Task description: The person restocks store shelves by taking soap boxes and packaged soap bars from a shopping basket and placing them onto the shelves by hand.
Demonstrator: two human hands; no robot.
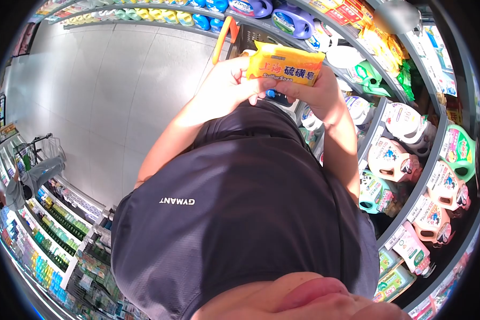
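Note:
A yellow packet of sulfur soap (285,65) with red and dark blue lettering is held up in front of my body, its printed face towards me. My left hand (232,80) grips the left end, thumb across the lower front. On the other side my right hand (324,96) closes round the right end, its thumb along the bottom edge. Most fingers of both hands are hidden behind the packet. Just beyond the hands are an orange handle (226,38) and part of a dark mesh basket (253,38), largely covered by the packet.
Shelves of detergent bottles (390,159) curve close along my right. Purple bottles (293,20) stand on the far shelf ahead. Pale floor tiles (106,80) stretch to my left. A person (24,186) with a wire trolley (48,149) is at the far left beside more shelves.

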